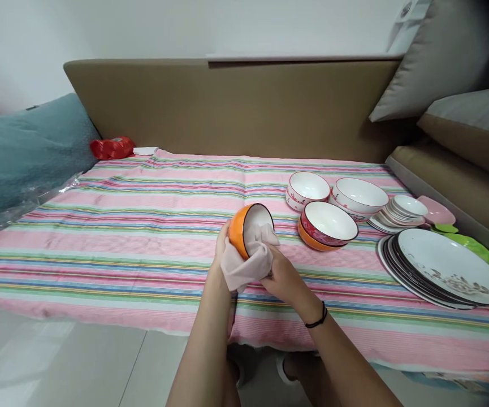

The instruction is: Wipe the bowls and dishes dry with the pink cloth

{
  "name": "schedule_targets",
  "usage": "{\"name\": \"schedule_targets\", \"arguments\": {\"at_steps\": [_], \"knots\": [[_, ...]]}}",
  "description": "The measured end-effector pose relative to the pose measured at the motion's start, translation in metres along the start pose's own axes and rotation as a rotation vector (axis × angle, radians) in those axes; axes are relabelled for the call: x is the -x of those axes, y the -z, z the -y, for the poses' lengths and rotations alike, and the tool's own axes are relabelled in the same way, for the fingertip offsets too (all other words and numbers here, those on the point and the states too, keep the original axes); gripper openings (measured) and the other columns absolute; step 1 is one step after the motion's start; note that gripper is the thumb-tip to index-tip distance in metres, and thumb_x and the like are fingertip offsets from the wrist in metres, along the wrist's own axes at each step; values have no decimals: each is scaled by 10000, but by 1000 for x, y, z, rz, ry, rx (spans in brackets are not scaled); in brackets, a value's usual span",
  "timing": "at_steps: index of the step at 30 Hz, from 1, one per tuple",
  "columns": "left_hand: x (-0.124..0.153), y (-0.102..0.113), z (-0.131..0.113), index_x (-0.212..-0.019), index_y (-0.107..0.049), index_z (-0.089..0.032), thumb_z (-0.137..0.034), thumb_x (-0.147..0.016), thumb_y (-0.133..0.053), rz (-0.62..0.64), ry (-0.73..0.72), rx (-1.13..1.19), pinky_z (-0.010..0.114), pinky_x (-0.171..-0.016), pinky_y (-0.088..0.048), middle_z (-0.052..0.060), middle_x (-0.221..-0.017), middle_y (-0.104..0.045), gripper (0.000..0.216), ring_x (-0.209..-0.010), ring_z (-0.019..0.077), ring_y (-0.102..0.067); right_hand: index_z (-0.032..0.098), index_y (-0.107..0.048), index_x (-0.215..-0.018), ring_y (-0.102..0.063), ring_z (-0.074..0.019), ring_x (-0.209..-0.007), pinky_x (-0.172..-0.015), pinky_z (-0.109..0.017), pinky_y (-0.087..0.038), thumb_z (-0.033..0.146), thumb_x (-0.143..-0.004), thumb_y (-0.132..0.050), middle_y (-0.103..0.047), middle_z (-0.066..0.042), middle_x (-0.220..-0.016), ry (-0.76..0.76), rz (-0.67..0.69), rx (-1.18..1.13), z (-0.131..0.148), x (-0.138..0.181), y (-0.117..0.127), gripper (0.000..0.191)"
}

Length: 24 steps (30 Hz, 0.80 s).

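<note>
Tilted on its side above the striped sheet is an orange bowl point(238, 230) with a white inside and a dark rim. My left hand point(222, 243) grips it from the left, fingers wrapped behind it. A pale pink cloth point(248, 264) covers the bowl's lower rim and reaches into it. My right hand point(278, 271) is closed on the cloth at the bowl's right side, its fingertips partly hidden by the fabric. Nearest on the right stands a red patterned bowl point(324, 234) stacked in another orange bowl point(318, 244).
White bowls point(307, 195) and a larger white bowl point(359, 198) stand behind. Further right are small dishes point(407, 206), a stack of large plates point(448, 263) and a green leaf-shaped dish point(477, 249). A red package point(112, 148) lies far left by a blue cushion point(27, 150).
</note>
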<state>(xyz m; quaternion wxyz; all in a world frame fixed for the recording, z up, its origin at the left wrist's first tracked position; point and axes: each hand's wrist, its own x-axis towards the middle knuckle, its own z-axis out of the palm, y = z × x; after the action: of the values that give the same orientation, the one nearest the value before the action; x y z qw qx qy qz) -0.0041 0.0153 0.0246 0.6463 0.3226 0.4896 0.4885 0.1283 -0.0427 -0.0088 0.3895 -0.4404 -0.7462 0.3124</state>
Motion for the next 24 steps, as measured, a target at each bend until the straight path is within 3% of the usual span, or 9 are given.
{"name": "schedule_targets", "arguments": {"at_steps": [3,5,9,12,15,17,19,22,24], "knots": [[7,7,2,-716,-635,-179,-398,-807,-602,60,113,448,281,-689,-532,27,-643,-646,239,-628,182,-610,95,-619,-1195,-436,-333,-1334,-1138,-538,-329,68,-688,-551,-609,-192,-1263,160,3,312,-12,3,4,512],[11,8,4,-775,-649,-163,-390,-785,-637,94,186,508,284,-705,-536,34,-711,-672,228,-656,180,-619,104,-608,-1210,-464,-307,-1312,-1181,-574,-227,28,-695,-494,-629,-172,-1228,205,-22,432,-15,4,6,533],[16,2,9,-828,-657,-132,-376,-814,-616,4,189,484,265,-670,-529,47,-748,-681,248,-642,161,-613,139,-550,-1289,-484,-296,-1283,-1200,-619,-75,40,-733,-485,-636,-136,-1206,172,-122,470,-10,5,2,569],[15,-7,14,-880,-663,-132,-386,-869,-548,-93,194,545,273,-648,-532,51,-777,-689,279,-669,173,-634,147,-588,-1222,-535,-316,-1212,-1118,-583,-326,103,-766,-523,-650,-153,-1168,117,-142,302,-4,7,-2,464],[13,-15,19,-877,-661,-143,-425,-884,-530,-155,224,602,279,-608,-528,47,-770,-684,311,-656,180,-639,183,-619,-1080,-644,-280,-977,-854,-431,-550,109,-707,-564,-690,-114,-1023,33,-113,21,0,9,-7,384],[13,-18,21,-860,-659,-146,-454,-879,-538,-139,236,625,286,-632,-536,50,-748,-676,332,-669,190,-645,191,-614,-1018,-662,-256,-883,-755,-378,-566,100,-672,-559,-696,-90,-963,7,-125,-116,0,10,-9,362],[13,-21,22,-859,-663,-146,-469,-881,-533,-103,251,633,301,-685,-546,58,-738,-670,349,-720,209,-657,190,-603,-1046,-663,-260,-917,-763,-378,-566,106,-662,-548,-695,-90,-1001,15,-156,-178,0,10,-11,397],[12,-22,22,-897,-671,-141,-474,-882,-531,-103,245,616,310,-724,-544,66,-758,-673,362,-765,222,-660,184,-588,-1111,-661,-269,-938,-767,-387,-571,104,-628,-545,-689,-97,-1064,5,-153,-167,0,11,-10,491],[11,-21,23,-915,-671,-139,-489,-880,-526,-152,242,595,307,-695,-535,65,-770,-675,380,-723,211,-651,174,-611,-1058,-665,-261,-863,-723,-384,-577,99,-625,-550,-692,-101,-1006,-7,-124,-95,0,10,-7,444]]}}
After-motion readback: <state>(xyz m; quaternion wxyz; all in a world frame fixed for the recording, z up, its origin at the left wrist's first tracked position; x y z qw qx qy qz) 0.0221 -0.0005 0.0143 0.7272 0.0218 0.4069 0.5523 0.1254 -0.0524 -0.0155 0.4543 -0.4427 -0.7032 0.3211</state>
